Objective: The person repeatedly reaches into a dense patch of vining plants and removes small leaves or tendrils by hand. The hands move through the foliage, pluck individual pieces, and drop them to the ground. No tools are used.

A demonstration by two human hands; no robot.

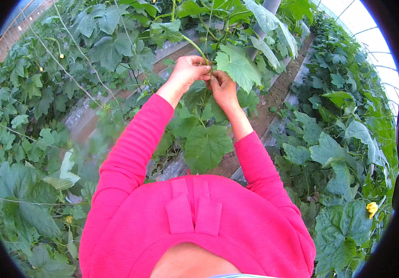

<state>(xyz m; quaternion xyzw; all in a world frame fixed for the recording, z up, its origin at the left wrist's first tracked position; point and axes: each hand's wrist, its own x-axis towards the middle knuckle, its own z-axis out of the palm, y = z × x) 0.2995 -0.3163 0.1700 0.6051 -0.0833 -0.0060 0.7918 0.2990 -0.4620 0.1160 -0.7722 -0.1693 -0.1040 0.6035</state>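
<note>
My left hand (193,71) pinches a green vine stem (196,47) between thumb and fingers, near a thin string (207,36) that hangs from above. Close beside it, slightly lower and to the right, my right hand (223,85) has its thumb and bent fingers on the same spot of the vine. The fingertips nearly meet and partly hide the stem. A broad green leaf (238,66) spreads just right of my hands. Another large leaf (208,146) hangs below them, in front of my body.
A grey metal post (263,26) slants behind the leaves at upper right. Dense vine rows stand left and right, with a yellow flower (372,209) at lower right. Slack strings (60,66) cross the left side. Bare soil (279,87) and plastic film lie between the rows.
</note>
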